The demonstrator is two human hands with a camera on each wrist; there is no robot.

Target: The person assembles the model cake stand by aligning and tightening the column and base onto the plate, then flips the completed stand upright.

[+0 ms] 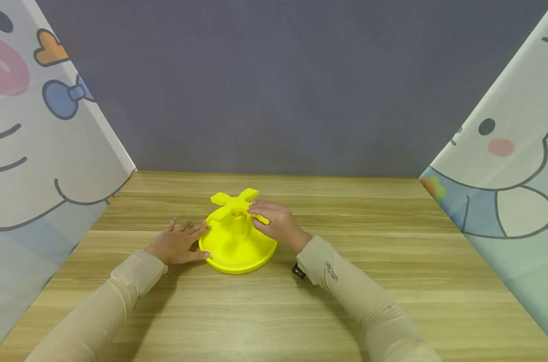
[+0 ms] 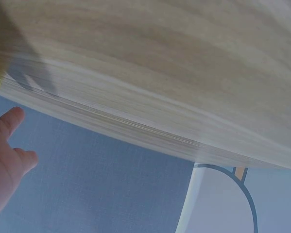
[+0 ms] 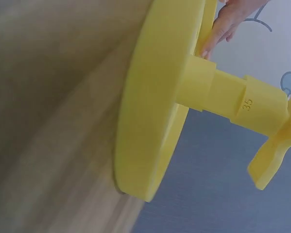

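Note:
A yellow round dish-like base (image 1: 238, 261) stands on the table, a short post (image 1: 239, 227) rising from its middle. Topping the post is a yellow cross-shaped handle (image 1: 233, 202); the number 35 shows on the post's collar (image 3: 262, 104) in the right wrist view. My left hand (image 1: 179, 244) rests against the base's left rim with fingers spread and fairly straight. With bent fingers and thumb, my right hand (image 1: 276, 223) pinches the handle's right arm, which it mostly hides. The right wrist view leaves that hand out and shows the left hand (image 3: 230, 22) beyond the base.
The wood-grain table (image 1: 238, 322) runs back to a dark grey wall panel (image 1: 274, 90). Panels with cartoon drawings slant along the left (image 1: 25, 130) and right (image 1: 518, 166). A small black device (image 1: 298, 271) sits under the right wrist.

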